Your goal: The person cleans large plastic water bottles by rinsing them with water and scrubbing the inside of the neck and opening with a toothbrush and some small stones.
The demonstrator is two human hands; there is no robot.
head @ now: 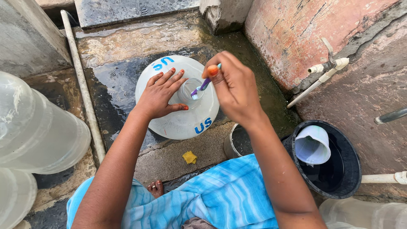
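Wet concrete washing floor [127, 46] is lying between rough walls; nearest, a black bucket [339, 178] is holding a white jug [313, 145]. The right hand [235, 91] is pinching a toothbrush [203, 85] shut, angling it down-left into the bottle's neck, while the left hand [159, 95] is lying flat, fingers apart, on the clear water bottle [182, 118] just beside it

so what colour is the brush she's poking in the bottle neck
Purple and white toothbrush, seen in the head view.

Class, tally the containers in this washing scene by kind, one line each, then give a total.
Large clear water jugs: 4
Black bucket: 1
White scoop cup: 1
Small metal pot: 1
Total: 7
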